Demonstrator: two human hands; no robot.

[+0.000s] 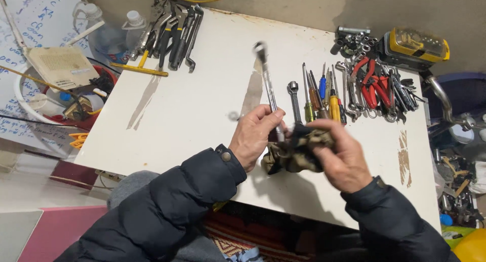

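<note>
- The ratchet wrench is sitting in the centre of the frame, raised over the white tabletop, its round head pointing toward the upper middle and its handle end running down into my grip.
- I am holding its lower handle in my left hand, fingers closed around the shaft.
- My right hand is closed on a dark camouflage-patterned rag, which is bunched around the handle end just beside my left hand's fingers.
- I judge the step in hand to be wiping the wrench down, with the rag working at the handle.
- The next move, as I read it, is calling for a steady left grip while the rag is slid along the shaft toward the head.
- The wrench is looking slim, silvery and shiny; the head is blurred, so I cannot tell its detail.
- To the right of it, a row of screwdrivers and a combination spanner are lying on the tabletop, with red-handled pliers further right.
- At the upper left, a cluster of dark pliers is lying near the edge.
</note>
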